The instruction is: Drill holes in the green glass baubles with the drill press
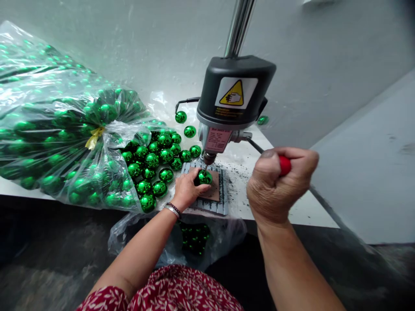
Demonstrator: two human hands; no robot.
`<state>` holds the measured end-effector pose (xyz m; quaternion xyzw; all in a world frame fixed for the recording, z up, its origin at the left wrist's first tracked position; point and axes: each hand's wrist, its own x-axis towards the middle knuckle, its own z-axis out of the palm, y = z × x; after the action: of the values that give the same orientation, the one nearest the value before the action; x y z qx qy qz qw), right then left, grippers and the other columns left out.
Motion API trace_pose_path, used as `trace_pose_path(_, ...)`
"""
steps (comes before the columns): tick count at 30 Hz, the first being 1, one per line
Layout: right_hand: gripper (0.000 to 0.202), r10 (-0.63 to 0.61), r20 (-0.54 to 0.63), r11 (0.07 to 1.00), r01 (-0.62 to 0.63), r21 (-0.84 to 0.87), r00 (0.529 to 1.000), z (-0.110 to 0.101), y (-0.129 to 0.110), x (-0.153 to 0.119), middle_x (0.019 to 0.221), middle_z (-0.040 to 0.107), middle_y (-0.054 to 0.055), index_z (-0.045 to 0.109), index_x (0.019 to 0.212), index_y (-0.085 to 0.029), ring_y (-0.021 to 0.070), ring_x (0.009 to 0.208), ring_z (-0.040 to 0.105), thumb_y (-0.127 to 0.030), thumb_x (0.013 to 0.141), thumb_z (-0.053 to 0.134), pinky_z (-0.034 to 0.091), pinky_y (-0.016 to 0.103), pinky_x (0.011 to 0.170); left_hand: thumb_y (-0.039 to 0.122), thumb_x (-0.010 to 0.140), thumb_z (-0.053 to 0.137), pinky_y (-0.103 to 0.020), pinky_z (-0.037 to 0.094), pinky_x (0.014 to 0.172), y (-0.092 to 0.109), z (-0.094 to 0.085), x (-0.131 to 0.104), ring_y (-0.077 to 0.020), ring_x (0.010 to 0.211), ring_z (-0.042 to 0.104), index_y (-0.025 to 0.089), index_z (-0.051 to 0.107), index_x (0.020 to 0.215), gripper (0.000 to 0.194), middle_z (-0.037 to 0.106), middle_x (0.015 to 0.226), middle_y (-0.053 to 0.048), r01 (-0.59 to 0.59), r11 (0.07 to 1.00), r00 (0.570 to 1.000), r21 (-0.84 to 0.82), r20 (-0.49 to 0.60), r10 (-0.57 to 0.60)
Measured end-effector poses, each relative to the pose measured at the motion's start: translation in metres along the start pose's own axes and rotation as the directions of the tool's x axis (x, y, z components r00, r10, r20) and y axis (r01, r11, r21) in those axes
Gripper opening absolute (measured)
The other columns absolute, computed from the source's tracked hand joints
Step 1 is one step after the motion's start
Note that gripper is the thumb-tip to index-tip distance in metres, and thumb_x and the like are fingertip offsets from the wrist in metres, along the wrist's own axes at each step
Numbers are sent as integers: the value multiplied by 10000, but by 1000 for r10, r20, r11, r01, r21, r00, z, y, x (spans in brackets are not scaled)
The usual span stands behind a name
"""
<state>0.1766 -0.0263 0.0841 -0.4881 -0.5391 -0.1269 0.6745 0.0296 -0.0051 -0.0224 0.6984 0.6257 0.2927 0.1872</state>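
Observation:
My left hand point(187, 188) grips a shiny green ball point(205, 177) between thumb and fingers, on a brown board point(212, 193) that lies on the grey slotted base plate point(221, 207). Above the ball stands a small drill press point(238, 93), its bit at the ball's top; whether it has entered the ball I cannot tell. My right hand point(282, 181) is closed around the red-knobbed feed lever point(285, 166) on the press's right side. Loose green balls point(152, 160) lie heaped left of the base plate, close to my left hand.
A large clear bag point(65, 151) full of green balls, tied with a yellow strip point(94, 137), covers the table's left side. Dark shavings are scattered on the white table point(240, 190). Below its front edge hangs another plastic bag point(139, 233) with green balls. A wall rises behind.

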Motion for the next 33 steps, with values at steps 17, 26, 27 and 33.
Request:
trace_pose_path(17, 230, 149, 106, 989, -147, -31, 983, 19, -11, 69, 617, 426, -47, 465, 719, -119, 15, 596, 353, -317, 834, 480, 308, 209, 626, 356, 729, 699, -322, 481, 857, 1, -19, -22, -218, 934, 634, 200, 608, 1150, 458, 692, 1005, -49, -5, 958, 1000, -288, 9, 8)
trace_pose_path(26, 294, 201, 139, 979, -203, 6, 970, 17, -12, 66, 666, 429, -82, 518, 775, -123, -3, 688, 421, -396, 829, 422, 325, 261, 703, 433, 741, 704, -342, 481, 932, -15, -60, -70, -251, 1084, 613, 167, 550, 1281, 622, 639, 1229, -115, -197, 972, 847, -125, 477, 233)
trace_pose_path(27, 295, 204, 142, 978, -207, 12, 969, 17, -13, 66, 667, 425, -87, 513, 775, -122, -10, 691, 421, -396, 828, 418, 323, 263, 704, 437, 770, 676, -330, 483, 928, -17, -64, -66, -237, 1078, 616, 178, 557, 1271, 576, 642, 1228, -106, -170, 982, 894, -82, 405, 189)
trace_pose_path(33, 298, 181, 147, 980, -190, 50, 972, 16, -12, 67, 658, 415, -94, 492, 768, -114, -18, 697, 428, -388, 832, 393, 327, 275, 699, 353, 897, 470, -397, 479, 913, -25, -88, -19, -281, 1090, 616, 161, 573, 1211, 383, 661, 1167, -148, 151, 864, 988, 480, -39, -151)
